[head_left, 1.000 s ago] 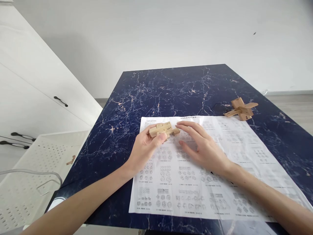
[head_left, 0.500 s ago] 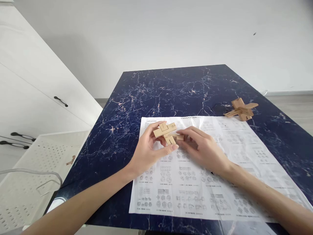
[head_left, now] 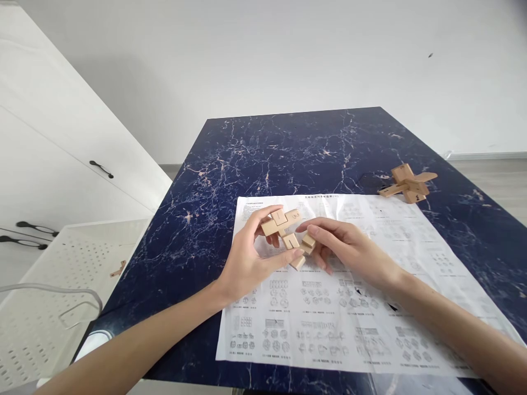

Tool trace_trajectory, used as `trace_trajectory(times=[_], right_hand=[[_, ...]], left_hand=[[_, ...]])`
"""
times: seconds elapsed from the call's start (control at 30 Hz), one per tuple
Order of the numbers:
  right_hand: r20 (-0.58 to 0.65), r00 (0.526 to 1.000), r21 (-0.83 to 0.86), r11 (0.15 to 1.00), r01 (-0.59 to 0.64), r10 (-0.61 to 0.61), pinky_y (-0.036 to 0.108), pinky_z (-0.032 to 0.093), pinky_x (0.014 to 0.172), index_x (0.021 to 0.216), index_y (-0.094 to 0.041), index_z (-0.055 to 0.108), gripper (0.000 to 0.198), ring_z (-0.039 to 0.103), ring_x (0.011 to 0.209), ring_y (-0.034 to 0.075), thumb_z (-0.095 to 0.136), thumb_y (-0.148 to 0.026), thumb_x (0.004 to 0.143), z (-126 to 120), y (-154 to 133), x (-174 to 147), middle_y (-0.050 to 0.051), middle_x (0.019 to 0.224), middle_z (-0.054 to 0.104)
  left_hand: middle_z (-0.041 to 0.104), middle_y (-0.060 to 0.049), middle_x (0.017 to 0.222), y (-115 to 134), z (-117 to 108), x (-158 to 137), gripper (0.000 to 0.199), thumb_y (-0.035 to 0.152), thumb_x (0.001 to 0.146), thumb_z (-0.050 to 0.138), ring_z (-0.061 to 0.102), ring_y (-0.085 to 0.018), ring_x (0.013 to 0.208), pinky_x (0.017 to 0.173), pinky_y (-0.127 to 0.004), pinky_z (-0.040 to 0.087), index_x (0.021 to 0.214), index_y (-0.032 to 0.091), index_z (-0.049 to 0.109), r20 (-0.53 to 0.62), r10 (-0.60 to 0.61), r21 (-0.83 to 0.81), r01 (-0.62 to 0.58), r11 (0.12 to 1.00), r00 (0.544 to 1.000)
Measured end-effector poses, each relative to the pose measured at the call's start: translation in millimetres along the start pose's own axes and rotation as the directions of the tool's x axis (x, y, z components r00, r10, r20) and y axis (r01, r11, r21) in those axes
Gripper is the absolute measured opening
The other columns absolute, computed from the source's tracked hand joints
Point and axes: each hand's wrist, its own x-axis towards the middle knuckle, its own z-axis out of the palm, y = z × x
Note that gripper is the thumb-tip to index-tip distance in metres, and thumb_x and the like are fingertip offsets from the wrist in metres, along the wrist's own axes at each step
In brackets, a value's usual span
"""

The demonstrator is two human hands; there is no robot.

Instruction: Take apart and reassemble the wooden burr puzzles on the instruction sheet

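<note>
My left hand [head_left: 249, 260] is closed around a partly joined wooden burr puzzle [head_left: 283, 222], its thumb along the near side. Several pale, notched sticks cross in it, some with dark marks on their faces. In my right hand [head_left: 349, 247], thumb and fingers pinch a small notched wooden puzzle piece [head_left: 308, 242] just right of the puzzle; whether the two touch, I cannot tell. Beneath both hands lies a large printed sheet [head_left: 329, 362] covered with small puzzle diagrams and rows of text.
A darker assembled wooden puzzle [head_left: 407, 184] sits near the table's right edge. The dark blue marbled table [head_left: 280, 153] stands by a white wall. To the left are a white cabinet [head_left: 74, 137] and a perforated white surface [head_left: 82, 252] with a small wooden piece [head_left: 118, 269] on it.
The puzzle in my left hand has turned slightly, and another stick end now shows below the thumb. My right hand's piece has tilted and lowered, with the thumb now on top.
</note>
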Motion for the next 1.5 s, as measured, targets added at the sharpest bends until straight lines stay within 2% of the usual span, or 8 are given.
trace_trajectory(times=[0.1, 0.27, 0.47, 0.63, 0.8, 1.03, 1.3, 1.5], right_hand=[[0.043, 0.999, 0.028, 1.0, 0.006, -0.007, 0.029, 0.045, 0.054, 0.107, -0.023, 0.07, 0.041, 0.052, 0.046, 0.012, 0.051, -0.059, 0.109, 0.5, -1.5, -1.3, -0.005, 0.054, 0.062], [0.064, 0.998, 0.029, 1.0, 0.0, -0.002, 0.028, 0.046, 0.052, 0.094, -0.022, 0.069, 0.045, 0.054, 0.045, 0.012, 0.051, -0.061, 0.108, 0.0, -1.4, -1.5, -0.003, 0.056, 0.065], [-0.217, 0.973, -0.165, 0.985, 0.038, -0.074, 0.029, 0.045, 0.05, 0.092, -0.023, 0.07, 0.043, 0.055, 0.043, 0.013, 0.055, -0.06, 0.107, 3.0, 2.2, -2.7, -0.003, 0.053, 0.065], [-0.298, 0.95, -0.185, 0.982, 0.042, -0.097, 0.03, 0.051, 0.053, 0.089, -0.023, 0.067, 0.044, 0.061, 0.047, 0.014, 0.058, -0.062, 0.105, 7.0, 2.4, -2.5, 0.0, 0.063, 0.07], [-0.265, 0.962, -0.085, 0.995, 0.043, -0.064, 0.03, 0.055, 0.054, 0.091, -0.021, 0.069, 0.043, 0.065, 0.05, 0.015, 0.063, -0.063, 0.102, 7.4, 3.2, -1.7, 0.001, 0.066, 0.071], [-0.166, 0.986, 0.095, 0.995, 0.006, 0.01, 0.033, 0.059, 0.059, 0.092, -0.022, 0.071, 0.041, 0.067, 0.055, 0.016, 0.07, -0.063, 0.097, 9.6, -2.0, -2.5, 0.002, 0.072, 0.071], [-0.1, 0.995, 0.112, 0.994, -0.009, 0.02, 0.035, 0.063, 0.063, 0.095, -0.022, 0.068, 0.042, 0.071, 0.062, 0.017, 0.069, -0.063, 0.097, 11.7, -5.5, -4.3, 0.004, 0.078, 0.075], [-0.12, 0.993, 0.108, 0.994, 0.033, -0.02, 0.033, 0.06, 0.059, 0.092, -0.023, 0.061, 0.04, 0.068, 0.056, 0.015, 0.067, -0.062, 0.1, 18.0, -0.7, -6.3, 0.004, 0.081, 0.077]], left_hand=[[0.07, -0.002, 0.105, 0.7, 0.0, 0.2, 0.062, 0.031, 0.084, 0.089, 0.065, -0.018, 0.085, 0.085, -0.039, 0.062, 0.138, 0.029, 0.058, 0.0, 0.012, 0.006, -0.012, 1.0, 1.0], [0.07, -0.002, 0.104, 1.9, -0.2, 1.5, 0.061, 0.033, 0.085, 0.089, 0.065, -0.018, 0.084, 0.085, -0.04, 0.061, 0.137, 0.028, 0.058, -0.012, 0.004, 0.01, -0.004, 1.0, 1.0], [0.071, -0.004, 0.115, 0.8, -0.1, 1.6, 0.063, 0.036, 0.083, 0.09, 0.069, -0.02, 0.091, 0.087, -0.04, 0.062, 0.137, 0.027, 0.057, -0.001, -0.012, 0.003, 0.012, 1.0, 1.0], [0.073, -0.003, 0.113, 0.4, 0.0, -0.8, 0.065, 0.035, 0.082, 0.091, 0.071, -0.02, 0.091, 0.086, -0.039, 0.063, 0.136, 0.027, 0.057, 0.008, 0.068, 0.1, -0.069, 0.993, 0.998], [0.074, -0.005, 0.125, 0.5, 1.4, -3.0, 0.067, 0.033, 0.08, 0.093, 0.073, -0.024, 0.108, 0.095, -0.04, 0.062, 0.137, 0.027, 0.057, 0.029, 0.182, 0.213, -0.184, 0.959, 0.983], [0.075, -0.005, 0.12, -1.3, 1.3, -3.2, 0.066, 0.034, 0.079, 0.095, 0.074, -0.024, 0.102, 0.092, -0.041, 0.063, 0.133, 0.027, 0.058, 0.009, 0.177, 0.304, -0.171, 0.937, 0.984], [0.075, -0.005, 0.121, -4.8, 0.1, -2.9, 0.065, 0.038, 0.081, 0.093, 0.075, -0.026, 0.106, 0.092, -0.042, 0.063, 0.134, 0.028, 0.057, 0.033, 0.186, 0.377, -0.184, 0.908, 0.982], [0.074, -0.004, 0.122, -7.2, 0.8, -4.4, 0.062, 0.037, 0.087, 0.09, 0.073, -0.025, 0.105, 0.09, -0.041, 0.061, 0.137, 0.029, 0.055, 0.102, 0.218, 0.422, -0.241, 0.874, 0.971]])
